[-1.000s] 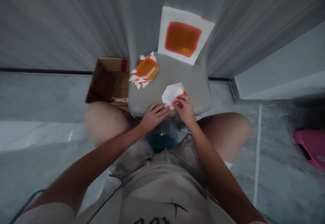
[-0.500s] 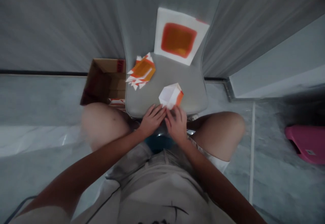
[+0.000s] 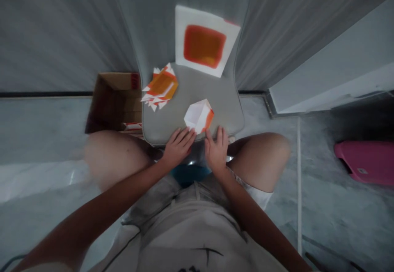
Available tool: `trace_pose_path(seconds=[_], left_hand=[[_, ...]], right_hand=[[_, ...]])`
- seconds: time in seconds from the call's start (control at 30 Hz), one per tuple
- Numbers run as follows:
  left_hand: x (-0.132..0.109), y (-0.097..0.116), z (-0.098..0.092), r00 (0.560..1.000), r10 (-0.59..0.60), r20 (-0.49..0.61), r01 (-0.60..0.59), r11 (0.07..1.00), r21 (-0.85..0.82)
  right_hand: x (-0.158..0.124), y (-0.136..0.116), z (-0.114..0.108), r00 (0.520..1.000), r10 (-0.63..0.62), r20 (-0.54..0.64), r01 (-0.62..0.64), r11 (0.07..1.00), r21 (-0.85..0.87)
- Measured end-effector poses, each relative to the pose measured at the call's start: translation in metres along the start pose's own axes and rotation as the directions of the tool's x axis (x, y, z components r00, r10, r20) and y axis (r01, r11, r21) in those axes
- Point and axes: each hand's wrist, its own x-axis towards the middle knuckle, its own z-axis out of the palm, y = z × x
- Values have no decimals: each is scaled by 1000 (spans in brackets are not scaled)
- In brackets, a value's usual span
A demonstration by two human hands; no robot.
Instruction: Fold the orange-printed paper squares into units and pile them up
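Note:
A partly folded sheet of paper [image 3: 198, 116], white with an orange edge on its right, lies on the grey chair seat [image 3: 166, 126] near the front edge. My left hand [image 3: 179, 144] lies with its fingers stretched out, fingertips touching the paper's lower left corner. At the paper's lower right, my right hand [image 3: 216, 148] has its fingers apart, the index fingertip close to the paper's edge; whether it touches I cannot tell. Farther left on the seat sits a pile of folded orange-and-white paper pieces [image 3: 161, 86]. Behind is a stack of flat square sheets [image 3: 205, 44] with orange centres.
An open cardboard box [image 3: 113, 103] stands on the floor left of the chair, with red-and-white paper in its near corner. A pink plastic stool [image 3: 366, 161] is at the far right. My knees flank the seat, and grey curtains [image 3: 55, 29] hang behind.
My right hand has moved away from the left, and its fingers have spread off the paper's lower corner. The left fingers stay at the paper. The whole view has shifted slightly.

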Motion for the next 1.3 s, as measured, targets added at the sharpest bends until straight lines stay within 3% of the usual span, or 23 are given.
trace_pose_path(seconds=[0.23,0.47,0.67,0.77,0.87,1.03,1.2,1.3], left_hand=[[-1,-2,3,1000,10,-5,-10,1000,18],[-1,-7,2,998,5,-57,-6,1000,-30],[1,-10,0,992,-1,-126,-7,998,-63],[7,-4,-2,981,-55,-184,41,996,-81],[14,1,-5,968,-132,-214,105,985,-135],[14,7,-6,947,-214,-241,162,962,-218],[3,14,-3,944,-230,-237,178,959,-221],[1,4,-6,951,-194,-241,134,960,-247]], right_hand=[[-1,1,5,1000,9,26,-10,999,35],[8,13,5,997,21,-73,-4,974,225],[74,43,4,989,63,-132,-12,934,356],[115,56,6,993,-85,-78,108,927,359],[135,60,8,969,-248,-22,240,907,347],[115,49,11,958,-287,-24,282,919,274],[68,27,5,983,-180,22,172,964,201],[40,19,-1,992,-123,41,115,979,166]])
